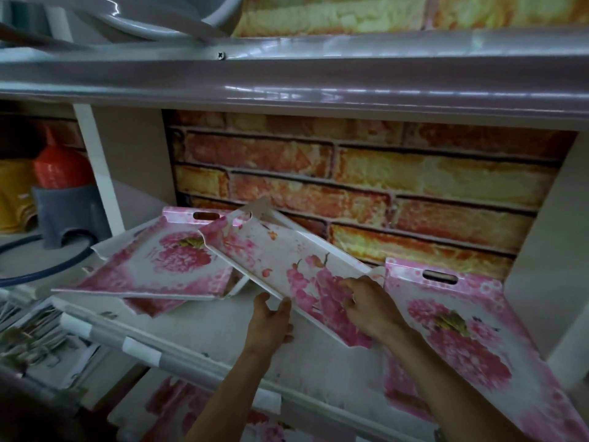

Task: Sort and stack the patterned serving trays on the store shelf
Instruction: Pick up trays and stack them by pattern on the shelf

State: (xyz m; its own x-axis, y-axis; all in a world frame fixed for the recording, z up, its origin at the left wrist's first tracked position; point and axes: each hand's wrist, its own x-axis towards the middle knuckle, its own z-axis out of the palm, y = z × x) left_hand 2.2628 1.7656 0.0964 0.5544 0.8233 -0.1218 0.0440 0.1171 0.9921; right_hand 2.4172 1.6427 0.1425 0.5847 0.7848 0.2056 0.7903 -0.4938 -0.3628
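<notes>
Trays with pink print, the lower trays [178,406], show dimly at six o'clock, nearest me, under the front rail [159,355] and its white tags. Over that rail I see both arms reach onto the white shelf [207,333]. The left hand [271,327] comes up from below, its fingers [284,306] curled against the long near rim of the blossom tray [280,260], gripping it. At four o'clock from it, the right hand [373,311] lies on the tray's printed face, index stretched out; the thumb is hidden, so I cannot tell whether it grips. The blossom tray hangs tilted above the shelf, its far end overlapping the left flower tray [153,266], which rests askew on another tray at nine o'clock. The right flower tray [462,330] slopes at three o'clock, its cut-out handle at the far end. Farther back stands the brick-print backing [350,186], a grey stool [70,212] at ten o'clock, and the upper shelf [287,81] at twelve.
</notes>
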